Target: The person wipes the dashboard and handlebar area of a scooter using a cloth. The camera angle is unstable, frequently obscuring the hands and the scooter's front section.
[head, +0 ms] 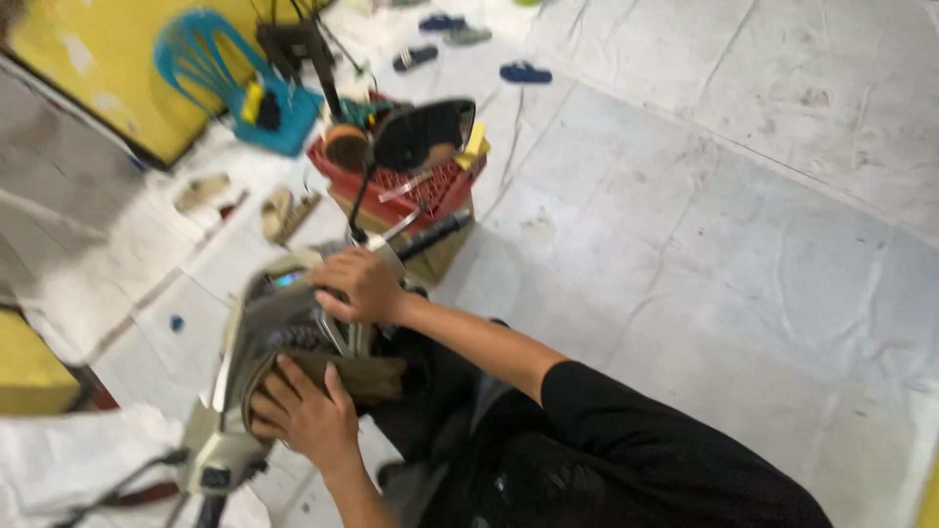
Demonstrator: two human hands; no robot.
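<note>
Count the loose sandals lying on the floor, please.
5, perhaps more hidden. Three dark ones far off: blue sandal, dark sandal, third sandal. Two tan ones left of the red crate: tan sandal, second tan sandal.

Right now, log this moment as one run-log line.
left hand: pressing brown cloth on scooter front panel | right hand: resting on handlebar area by mirror | behind: red crate

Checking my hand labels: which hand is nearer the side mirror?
Right. The right hand rests on the handlebar cover just below the side mirror; the left hand presses a cloth lower down.
</note>
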